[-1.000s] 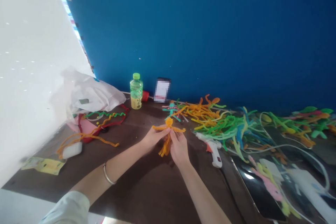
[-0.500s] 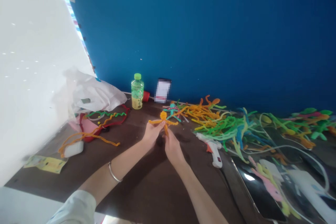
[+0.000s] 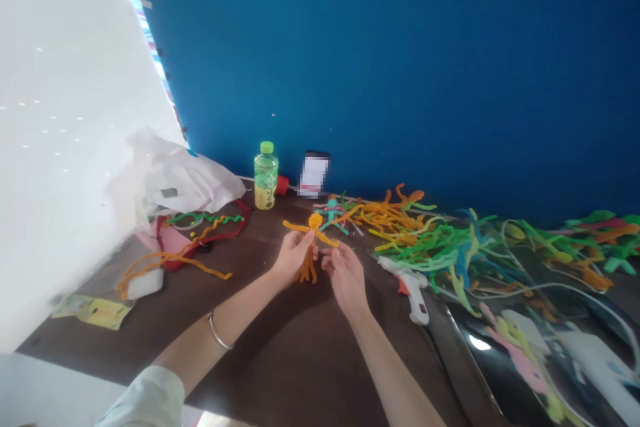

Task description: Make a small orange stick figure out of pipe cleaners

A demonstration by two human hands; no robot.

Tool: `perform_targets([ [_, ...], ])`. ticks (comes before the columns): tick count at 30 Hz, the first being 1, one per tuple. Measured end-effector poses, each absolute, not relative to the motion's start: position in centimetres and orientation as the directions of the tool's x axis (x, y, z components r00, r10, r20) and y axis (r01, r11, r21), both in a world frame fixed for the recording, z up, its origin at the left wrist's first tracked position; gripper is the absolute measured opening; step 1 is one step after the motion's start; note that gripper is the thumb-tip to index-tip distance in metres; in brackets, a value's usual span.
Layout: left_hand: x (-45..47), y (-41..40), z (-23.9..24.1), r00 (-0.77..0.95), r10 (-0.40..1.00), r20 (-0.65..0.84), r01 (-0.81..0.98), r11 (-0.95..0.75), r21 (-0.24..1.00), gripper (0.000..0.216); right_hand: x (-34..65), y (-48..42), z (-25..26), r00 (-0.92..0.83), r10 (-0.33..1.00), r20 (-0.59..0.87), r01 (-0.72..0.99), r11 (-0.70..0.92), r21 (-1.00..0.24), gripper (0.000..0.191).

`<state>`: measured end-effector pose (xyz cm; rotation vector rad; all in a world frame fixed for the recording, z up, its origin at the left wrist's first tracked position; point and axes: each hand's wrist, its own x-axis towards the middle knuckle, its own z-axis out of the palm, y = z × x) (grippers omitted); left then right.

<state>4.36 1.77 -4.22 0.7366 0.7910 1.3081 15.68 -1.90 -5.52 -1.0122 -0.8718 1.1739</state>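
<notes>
My left hand (image 3: 294, 257) pinches a small orange pipe-cleaner figure (image 3: 311, 240) with a round head, spread arms and dangling legs, held just above the dark brown table (image 3: 280, 353). My right hand (image 3: 345, 275) is beside it on the right, fingers curled and loosely apart; its fingertips reach toward the figure's arm, and whether they touch it I cannot tell. A silver bangle (image 3: 218, 335) circles my left wrist.
A heap of orange, green and blue pipe cleaners (image 3: 425, 233) lies to the right, with a white glue gun (image 3: 414, 285) in front. A green-capped bottle (image 3: 265, 176), a white plastic bag (image 3: 185, 180), loose orange strands (image 3: 170, 260) and glossy printed sheets (image 3: 525, 347) are around.
The figure's legs, hidden half a second ago, hang free below my left hand again. My right hand has loosened and drawn slightly right. The view shifted a little.
</notes>
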Motion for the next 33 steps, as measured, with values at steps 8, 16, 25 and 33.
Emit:
perform_targets([
  [8,4.9,1.0,-5.1,0.207,0.974,-0.094,-0.505,0.189,0.842,0.039,16.4,-1.0,-5.8,0.166,0.978,-0.129,-0.643,0.008,-0.766,0.023],
  [16,5.3,0.5,-5.5,0.218,0.971,-0.094,-0.519,0.197,0.832,0.039,17.1,-1.1,-5.9,0.032,0.997,-0.074,-0.644,-0.036,-0.764,0.022],
  [25,5.2,0.5,-6.0,0.198,0.976,-0.086,-0.528,0.18,0.83,0.038,17.2,-1.1,-5.5,0.052,0.998,-0.04,-0.53,-0.006,-0.848,0.038],
  [33,5.4,0.4,-6.0,0.019,0.995,-0.098,-0.559,0.092,0.824,0.029,15.0,-3.6,-3.7,0.107,0.726,0.679,0.628,0.48,-0.613,0.017],
])
